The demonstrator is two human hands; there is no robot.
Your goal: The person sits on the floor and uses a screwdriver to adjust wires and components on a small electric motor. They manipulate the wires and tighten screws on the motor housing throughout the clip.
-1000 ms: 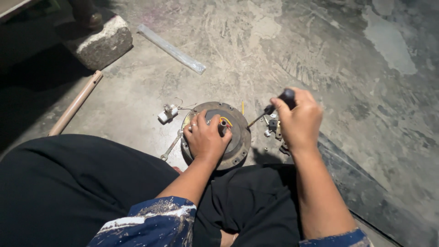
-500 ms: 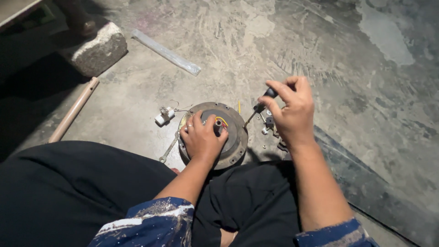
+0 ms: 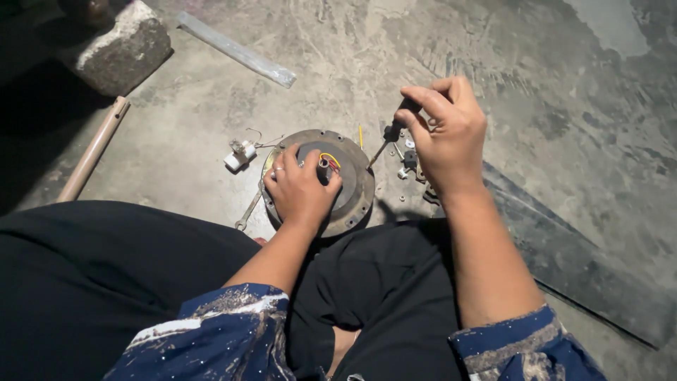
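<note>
A round, rusty metal motor housing [image 3: 356, 185] lies on the concrete floor between my knees, with yellow and red wires [image 3: 329, 161] coming out of its centre. My left hand [image 3: 300, 188] rests on top of it, fingers spread over the hub, pressing it down. My right hand [image 3: 446, 134] is raised just right of the housing and grips a black-handled screwdriver [image 3: 390, 136], its thin shaft slanting down-left toward the housing's rim. Small screws and metal bits [image 3: 408, 159] lie under that hand.
A small white electrical part [image 3: 240, 153] with wires and a spanner [image 3: 249, 211] lie left of the housing. Farther off are a stone block [image 3: 123, 49], a wooden stick [image 3: 93, 150], a flat grey strip [image 3: 236, 49] and a dark slab [image 3: 585, 271] at right.
My right hand has turned and drawn the screwdriver in toward the housing, its tip now pointing at the rim. The left hand has stayed on the hub.
</note>
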